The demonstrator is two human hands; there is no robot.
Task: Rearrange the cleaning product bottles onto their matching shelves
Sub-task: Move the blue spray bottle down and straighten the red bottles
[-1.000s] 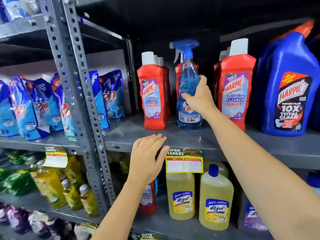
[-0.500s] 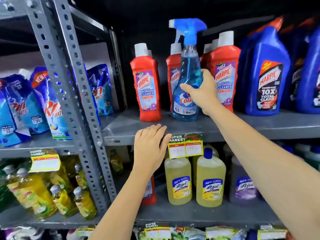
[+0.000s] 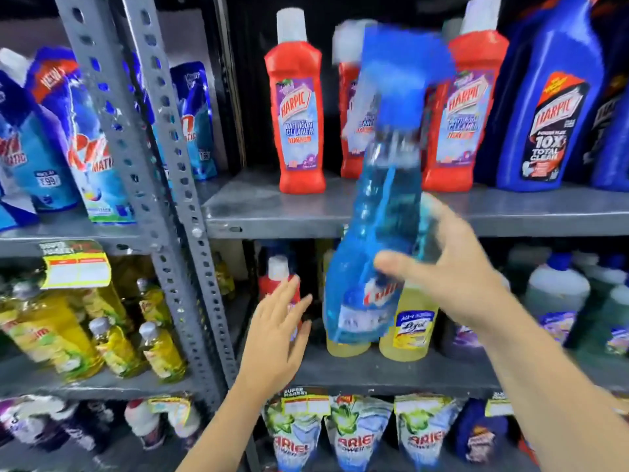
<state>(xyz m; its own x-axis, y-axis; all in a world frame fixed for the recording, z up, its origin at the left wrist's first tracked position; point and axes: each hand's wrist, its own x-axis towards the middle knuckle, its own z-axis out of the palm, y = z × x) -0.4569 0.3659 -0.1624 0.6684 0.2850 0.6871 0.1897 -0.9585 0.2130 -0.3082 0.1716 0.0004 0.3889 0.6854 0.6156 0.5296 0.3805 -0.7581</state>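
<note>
Spray bottle (image 3: pixel 374 240), blue and motion-blurred, sits at the centre of the frame in your right hand (image 3: pixel 452 267), whose fingers are wrapped around its lower body. It hangs clear in front of the grey middle shelf (image 3: pixel 272 212), tilted with its trigger head up against the red Harpic bottles (image 3: pixel 299 107) at upper centre, among which a glass cleaner does not belong. Your left hand (image 3: pixel 275 338), at lower centre, is spread flat with fingers apart, gripping nothing, right by a lone red bottle (image 3: pixel 277 279) on the lower shelf; whether it touches is unclear. That one looks misplaced beside the yellow Lizol bottles (image 3: pixel 408 325), so reaching for it makes sense.
</note>
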